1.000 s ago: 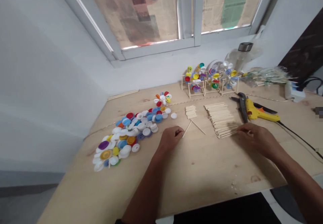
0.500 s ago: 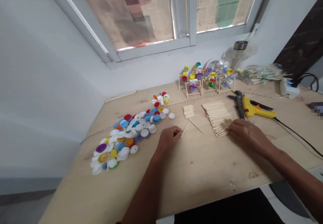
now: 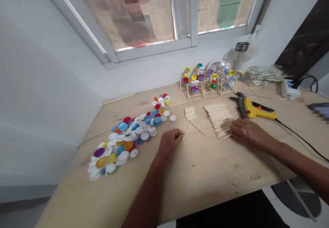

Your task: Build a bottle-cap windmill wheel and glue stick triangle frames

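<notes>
My left hand [image 3: 169, 141] rests on the table with curled fingers, its fingertips closed on the lower end of a thin wooden stick [image 3: 187, 131]. A second stick [image 3: 197, 128] meets that one at the top, forming an upside-down V. Just above them lies a small stack of short sticks [image 3: 190, 113]. My right hand [image 3: 244, 132] is at the right ends of a wide row of longer sticks [image 3: 218, 118]. Its fingers are bent together against them, and whatever they pinch is hidden.
Many colourful bottle caps [image 3: 138, 131] spread to the left, with a cap flower [image 3: 161, 101] behind. Cap wheels on stick frames [image 3: 195, 80] stand by the wall. Pliers [image 3: 241, 104] and a yellow glue gun [image 3: 259, 111] with its cord lie right, near a power strip [image 3: 290, 89].
The view has shifted slightly, and a thin pale rod now shows below my right forearm. Both hands and the sticks stay in nearly the same places.
</notes>
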Available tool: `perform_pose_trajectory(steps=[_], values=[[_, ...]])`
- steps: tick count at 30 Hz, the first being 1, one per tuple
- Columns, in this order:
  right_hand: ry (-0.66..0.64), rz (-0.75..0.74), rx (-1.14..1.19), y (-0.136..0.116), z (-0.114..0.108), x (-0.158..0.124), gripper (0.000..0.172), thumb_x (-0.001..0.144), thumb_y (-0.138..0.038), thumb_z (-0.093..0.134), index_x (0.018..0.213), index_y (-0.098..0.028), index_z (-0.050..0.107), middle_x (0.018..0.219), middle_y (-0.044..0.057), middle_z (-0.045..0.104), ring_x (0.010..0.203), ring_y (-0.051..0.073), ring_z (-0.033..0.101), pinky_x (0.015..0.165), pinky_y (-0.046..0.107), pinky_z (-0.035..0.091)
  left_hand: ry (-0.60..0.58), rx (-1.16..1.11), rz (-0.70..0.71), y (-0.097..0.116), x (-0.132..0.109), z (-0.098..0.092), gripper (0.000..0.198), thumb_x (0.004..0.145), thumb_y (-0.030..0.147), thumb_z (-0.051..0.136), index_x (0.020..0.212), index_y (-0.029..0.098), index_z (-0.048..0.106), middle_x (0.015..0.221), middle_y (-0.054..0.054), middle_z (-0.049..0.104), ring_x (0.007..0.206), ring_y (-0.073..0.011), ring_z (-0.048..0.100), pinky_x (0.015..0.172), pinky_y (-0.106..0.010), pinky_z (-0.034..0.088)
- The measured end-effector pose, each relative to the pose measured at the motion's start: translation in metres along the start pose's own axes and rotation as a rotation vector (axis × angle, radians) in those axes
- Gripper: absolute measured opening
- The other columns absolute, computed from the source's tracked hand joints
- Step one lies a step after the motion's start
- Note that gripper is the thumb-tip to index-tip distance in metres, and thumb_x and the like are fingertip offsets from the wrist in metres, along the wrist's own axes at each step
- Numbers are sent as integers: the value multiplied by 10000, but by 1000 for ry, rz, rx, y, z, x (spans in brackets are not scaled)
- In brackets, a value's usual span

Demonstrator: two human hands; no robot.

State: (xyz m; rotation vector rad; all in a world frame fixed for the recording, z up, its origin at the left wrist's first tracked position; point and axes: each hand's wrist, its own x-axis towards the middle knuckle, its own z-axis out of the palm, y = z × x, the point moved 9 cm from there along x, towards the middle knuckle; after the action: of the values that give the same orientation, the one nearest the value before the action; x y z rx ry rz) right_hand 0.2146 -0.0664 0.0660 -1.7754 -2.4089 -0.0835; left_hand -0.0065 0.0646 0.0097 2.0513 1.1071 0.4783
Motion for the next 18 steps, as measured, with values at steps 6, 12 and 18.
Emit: perform_pose_trajectory(steps=[6,12,18], values=[[20,130,173,24,-5,-8,182,871,-256,442,752,-193,564,749,41,610,699,157,541,641,268,379,-3,0,7,-1,1,1,195,700,289,515,673,161,660,529,24,541,545,-118,483,502,-205,332],[107,306,338,51,-13,-18,183,834,-352,500,827,-201,603,792,40,647,690,154,586,645,262,436,-7,-4,-6,0,1,0,203,697,292,502,654,162,652,536,23,544,548,-119,484,500,-204,330],[57,352,376,51,-7,-18,200,830,-356,483,830,-205,615,788,37,661,685,161,592,631,271,437,-17,0,-34,-1,1,0,205,693,301,508,673,167,661,545,23,555,558,-122,488,498,-199,330]])
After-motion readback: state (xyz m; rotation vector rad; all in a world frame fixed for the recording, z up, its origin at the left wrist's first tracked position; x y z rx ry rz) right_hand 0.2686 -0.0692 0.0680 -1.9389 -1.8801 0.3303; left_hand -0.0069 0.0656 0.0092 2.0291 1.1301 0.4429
